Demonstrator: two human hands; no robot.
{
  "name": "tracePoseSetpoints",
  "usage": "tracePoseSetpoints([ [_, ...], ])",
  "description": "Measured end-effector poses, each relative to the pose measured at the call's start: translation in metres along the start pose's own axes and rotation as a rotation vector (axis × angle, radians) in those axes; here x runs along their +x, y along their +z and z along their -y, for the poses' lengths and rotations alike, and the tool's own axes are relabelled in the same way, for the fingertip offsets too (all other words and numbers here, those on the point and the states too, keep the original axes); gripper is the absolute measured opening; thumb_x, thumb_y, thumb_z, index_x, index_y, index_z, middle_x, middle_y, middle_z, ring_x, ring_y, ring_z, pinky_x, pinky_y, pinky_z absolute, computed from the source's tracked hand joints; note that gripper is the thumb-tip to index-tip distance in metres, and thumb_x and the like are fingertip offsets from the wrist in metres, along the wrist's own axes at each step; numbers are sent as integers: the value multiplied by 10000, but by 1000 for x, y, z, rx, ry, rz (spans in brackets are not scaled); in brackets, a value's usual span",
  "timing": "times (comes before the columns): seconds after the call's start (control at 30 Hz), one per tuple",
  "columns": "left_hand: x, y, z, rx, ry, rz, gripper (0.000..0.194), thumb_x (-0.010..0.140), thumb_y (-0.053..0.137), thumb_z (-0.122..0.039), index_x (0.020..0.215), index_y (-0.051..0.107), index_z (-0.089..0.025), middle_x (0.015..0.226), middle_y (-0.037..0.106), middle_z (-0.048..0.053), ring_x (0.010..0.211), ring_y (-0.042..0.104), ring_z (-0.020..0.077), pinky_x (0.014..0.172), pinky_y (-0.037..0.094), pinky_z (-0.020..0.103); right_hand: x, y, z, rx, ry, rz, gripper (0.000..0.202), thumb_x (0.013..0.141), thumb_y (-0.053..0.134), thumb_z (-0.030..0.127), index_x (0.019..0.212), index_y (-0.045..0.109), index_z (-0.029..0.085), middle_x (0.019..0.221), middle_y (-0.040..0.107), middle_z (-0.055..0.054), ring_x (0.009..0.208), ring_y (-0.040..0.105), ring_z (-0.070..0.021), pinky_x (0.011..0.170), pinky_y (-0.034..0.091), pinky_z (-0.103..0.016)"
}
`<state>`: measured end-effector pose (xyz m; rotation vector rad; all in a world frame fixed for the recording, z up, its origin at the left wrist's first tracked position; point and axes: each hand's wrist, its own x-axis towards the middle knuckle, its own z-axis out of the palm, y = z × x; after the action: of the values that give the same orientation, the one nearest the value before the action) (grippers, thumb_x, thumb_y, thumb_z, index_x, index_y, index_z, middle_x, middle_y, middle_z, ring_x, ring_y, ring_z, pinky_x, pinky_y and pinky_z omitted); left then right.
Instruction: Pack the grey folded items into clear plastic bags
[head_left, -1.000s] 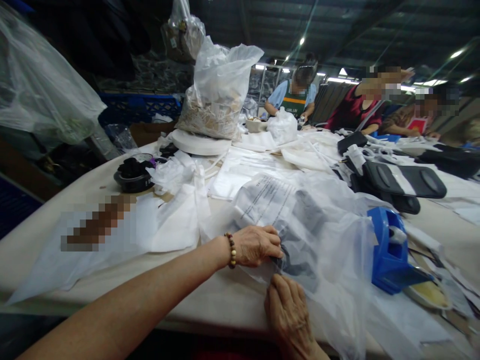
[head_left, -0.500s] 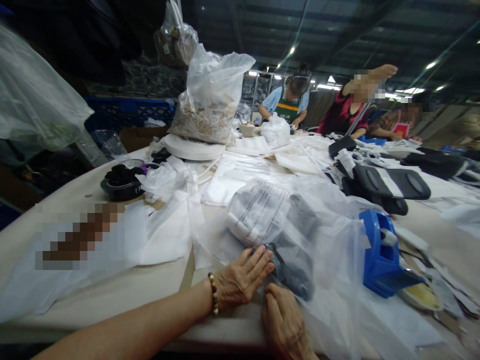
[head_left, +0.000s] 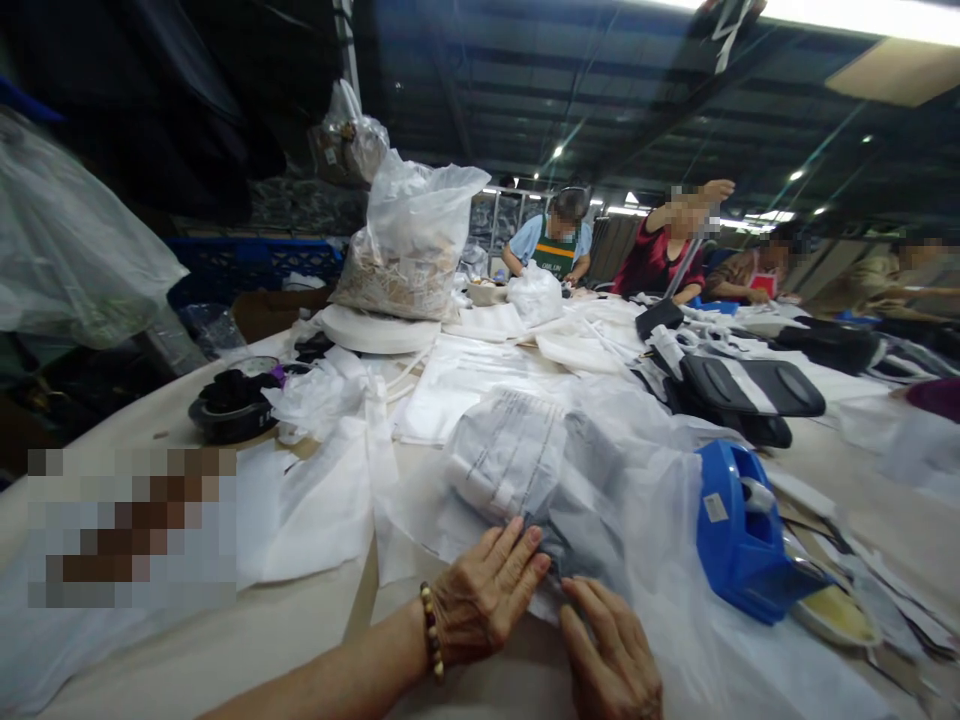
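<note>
A clear plastic bag with printed text (head_left: 510, 450) lies on the table in front of me, with something dark grey inside it. My left hand (head_left: 491, 590), with a beaded bracelet at the wrist, rests flat on the bag's near edge, fingers stretched out. To its right, my right hand (head_left: 611, 650) touches the near edge of the plastic, its fingers bent but loosely apart. Neither hand is closed around anything visible. More translucent plastic sheeting spreads to the right of the bag.
A blue tape dispenser (head_left: 742, 530) stands at the right. Black padded pieces (head_left: 750, 385) lie behind it. A black tape roll (head_left: 232, 405) sits at the left, white sheets (head_left: 480, 380) further back, and a full plastic bag (head_left: 412, 240) beyond. Several people work across the table.
My right hand has moved right and its fingers have loosened from a closed grip on the plastic. My left hand stays flat on the bag. The camera view has tilted up.
</note>
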<state>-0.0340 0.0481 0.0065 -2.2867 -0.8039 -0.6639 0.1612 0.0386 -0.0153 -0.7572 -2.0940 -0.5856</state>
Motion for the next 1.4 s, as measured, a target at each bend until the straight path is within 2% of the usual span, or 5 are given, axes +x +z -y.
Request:
tracePoseSetpoints([
  [0.4,18,-37,83,48,-245,-176,283,886,354,-67,889,618,-167,926,700,27,897,628,166,854,424,349,93,-34,-69,116,-65,-103,196,812,425,-7,819,569,126,764,681,-79,851,666,-168,794,507,-237],
  [0.73,135,-65,172,173,-356,-299,247,868,399,-148,719,594,-172,636,629,26,594,559,175,613,406,294,219,-48,-152,54,292,-93,152,783,438,228,634,409,217,510,416,53,452,381,-101,462,299,-203],
  [1.13,121,-94,159,11,-387,-27,43,835,522,-192,856,546,-163,793,623,30,733,597,175,643,439,277,202,-46,-140,238,370,42,160,799,426,295,663,380,225,539,401,50,478,364,-107,476,304,-214],
  [1.27,125,-107,133,67,-209,-36,153,841,511,-171,989,551,-168,938,599,65,863,540,223,743,416,360,200,-46,-139,241,347,12,174,814,425,300,665,377,225,539,406,50,473,375,-106,475,306,-217],
  [1.4,122,-101,103,20,-352,10,219,805,591,-286,973,555,-151,922,581,72,840,508,239,707,411,371,198,-47,-136,216,342,-6,160,804,424,291,664,382,225,537,416,46,470,382,-108,473,310,-221],
])
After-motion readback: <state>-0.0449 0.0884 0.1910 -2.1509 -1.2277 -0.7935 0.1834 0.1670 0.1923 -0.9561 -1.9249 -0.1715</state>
